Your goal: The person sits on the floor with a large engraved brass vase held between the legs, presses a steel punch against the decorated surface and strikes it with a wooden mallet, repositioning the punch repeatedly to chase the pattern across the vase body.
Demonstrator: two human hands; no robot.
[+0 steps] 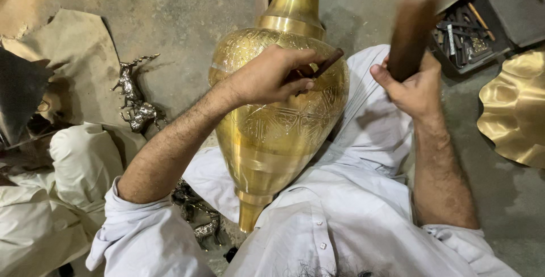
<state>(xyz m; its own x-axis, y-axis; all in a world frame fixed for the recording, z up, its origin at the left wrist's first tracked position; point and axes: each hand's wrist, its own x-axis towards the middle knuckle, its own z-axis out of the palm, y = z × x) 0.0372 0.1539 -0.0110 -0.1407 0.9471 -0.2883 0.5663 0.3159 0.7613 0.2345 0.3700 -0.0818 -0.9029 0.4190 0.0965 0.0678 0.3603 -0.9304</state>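
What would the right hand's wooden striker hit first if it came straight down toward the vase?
Most likely the dark chisel that the left hand presses against the engraved brass vase. The right hand holds the blurred wooden mallet raised just beside it, though depth is hard to judge.
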